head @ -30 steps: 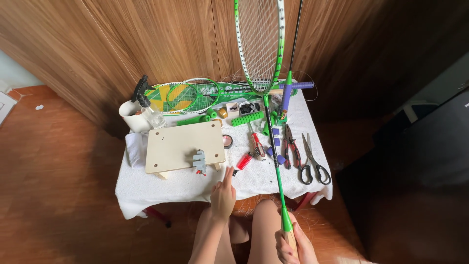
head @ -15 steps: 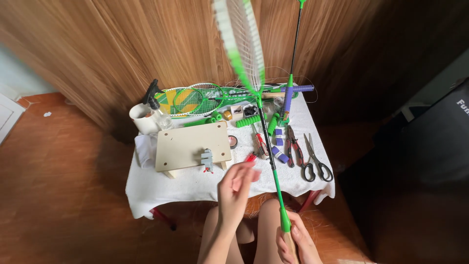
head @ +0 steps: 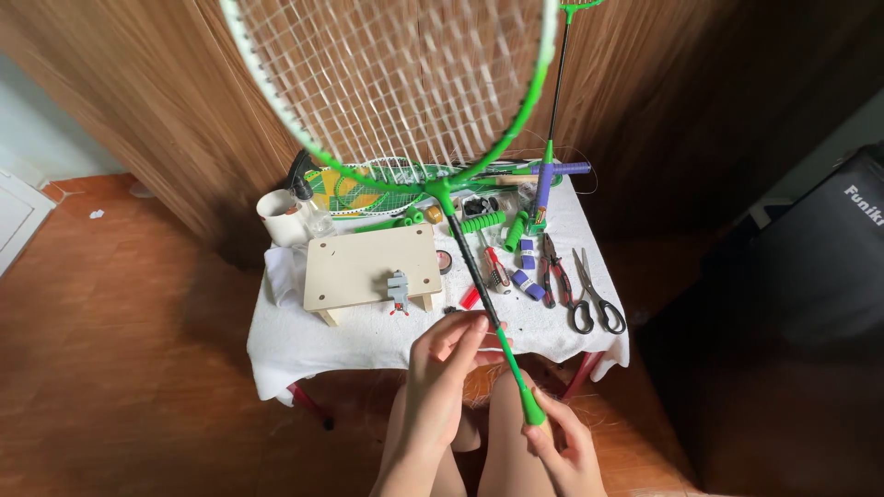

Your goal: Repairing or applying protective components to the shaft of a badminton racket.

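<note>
I hold a green badminton racket with white strings; its head fills the top of the head view, tilted to the left. My right hand grips the bare handle end just below the green cone. My left hand pinches the thin dark shaft above the cone, fingers curled round it. Both hands are over my knees, in front of a small table with a white cloth.
On the table lie a pale wooden board with a small metal clamp, a second green racket, green grips, purple rolls, pliers, scissors and a white cup. Wooden wall behind; black case at right.
The racket head has swung left and come much closer to the camera. My left hand has left the table edge and closed on the shaft.
</note>
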